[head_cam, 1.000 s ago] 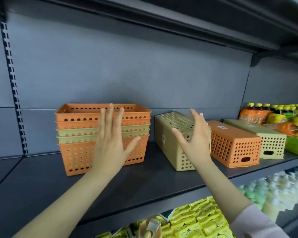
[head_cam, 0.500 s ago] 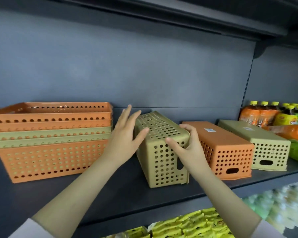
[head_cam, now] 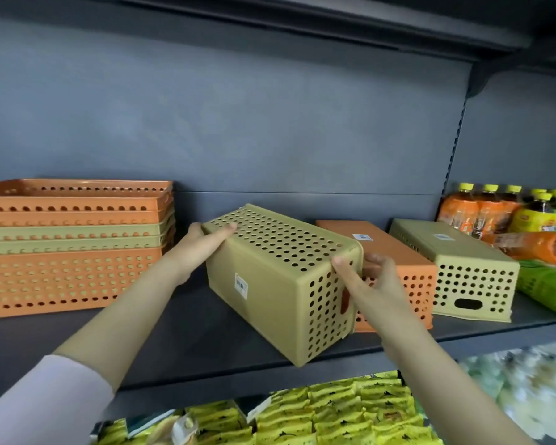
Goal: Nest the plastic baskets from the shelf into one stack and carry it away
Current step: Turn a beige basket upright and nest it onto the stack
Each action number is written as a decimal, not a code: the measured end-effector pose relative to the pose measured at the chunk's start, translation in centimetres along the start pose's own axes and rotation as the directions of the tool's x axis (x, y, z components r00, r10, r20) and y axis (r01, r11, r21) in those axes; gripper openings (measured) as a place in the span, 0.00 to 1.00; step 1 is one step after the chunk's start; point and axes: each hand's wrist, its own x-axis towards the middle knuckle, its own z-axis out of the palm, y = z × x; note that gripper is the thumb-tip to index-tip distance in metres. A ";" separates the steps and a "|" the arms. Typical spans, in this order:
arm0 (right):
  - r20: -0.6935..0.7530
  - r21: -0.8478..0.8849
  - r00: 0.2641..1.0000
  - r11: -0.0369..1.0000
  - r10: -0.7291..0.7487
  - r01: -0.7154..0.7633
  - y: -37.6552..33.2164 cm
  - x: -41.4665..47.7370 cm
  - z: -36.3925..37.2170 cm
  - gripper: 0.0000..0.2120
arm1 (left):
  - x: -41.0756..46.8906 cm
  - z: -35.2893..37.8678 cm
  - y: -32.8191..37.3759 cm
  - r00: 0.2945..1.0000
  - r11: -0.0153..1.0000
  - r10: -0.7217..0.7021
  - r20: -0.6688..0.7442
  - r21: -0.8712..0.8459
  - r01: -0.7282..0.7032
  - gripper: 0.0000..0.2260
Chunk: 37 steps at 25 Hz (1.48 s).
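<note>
A narrow green perforated basket (head_cam: pixel 280 277) is tipped on its side above the grey shelf (head_cam: pixel 187 335), its solid bottom with a barcode label facing me. My left hand (head_cam: pixel 203 245) grips its far left edge. My right hand (head_cam: pixel 366 281) holds its near rim, fingers hooked inside. A nested stack of wide orange and green baskets (head_cam: pixel 71 245) stands upright at the left. An upside-down narrow orange basket (head_cam: pixel 395 261) and an upside-down narrow green basket (head_cam: pixel 463 268) lie to the right.
Bottled drinks (head_cam: pixel 495 213) and green packs (head_cam: pixel 546 284) crowd the shelf's right end. Yellow snack packets (head_cam: pixel 318 415) fill the shelf below. Another shelf board (head_cam: pixel 302 24) hangs overhead.
Both hands closed on the narrow green basket, lifted it off the shelf and rolled it so its bottom faces me. The view has shifted right.
</note>
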 end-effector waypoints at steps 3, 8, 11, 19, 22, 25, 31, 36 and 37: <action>0.118 0.210 0.991 0.974 0.064 -0.088 0.0 -1.1 0.7 0.25 | -0.6 0.2 1.0 0.997 0.995 0.068 -0.043 -0.069 -0.071 0.36; 0.062 0.377 0.997 0.926 -0.055 0.028 -2.0 -1.5 1.6 0.35 | -2.1 -1.7 3.9 0.865 0.884 0.337 -0.372 -0.191 -0.427 0.21; 0.034 0.425 0.987 0.896 -0.159 0.130 -3.5 -0.8 2.2 0.47 | -4.0 -4.2 6.2 0.789 0.818 0.428 -0.441 -0.182 -0.545 0.17; 0.090 0.604 0.958 0.780 -0.273 0.166 -9.5 2.3 9.8 0.46 | -5.9 -13.3 6.2 0.594 0.753 0.549 -0.588 0.040 -0.657 0.23; 0.039 0.613 0.925 0.740 -0.379 0.277 -13.0 3.0 13.6 0.47 | -5.6 -18.7 5.0 0.594 0.765 0.584 -0.554 0.132 -0.630 0.26; 0.004 0.571 0.882 0.725 -0.471 0.385 -15.8 3.4 17.2 0.49 | -4.9 -23.4 3.9 0.605 0.768 0.621 -0.499 0.234 -0.596 0.22; -0.042 0.442 0.823 0.728 -0.566 0.524 -18.4 3.0 24.8 0.48 | -2.7 -30.0 -1.1 0.636 0.818 0.548 -0.543 0.190 -0.543 0.30; -0.036 0.398 0.811 0.736 -0.584 0.547 -17.7 3.6 29.7 0.47 | -1.4 -32.4 -3.7 0.628 0.836 0.522 -0.577 0.199 -0.512 0.30; -0.046 0.389 0.806 0.732 -0.590 0.559 -17.6 3.8 30.3 0.46 | -1.1 -32.6 -4.2 0.624 0.834 0.524 -0.579 0.201 -0.514 0.28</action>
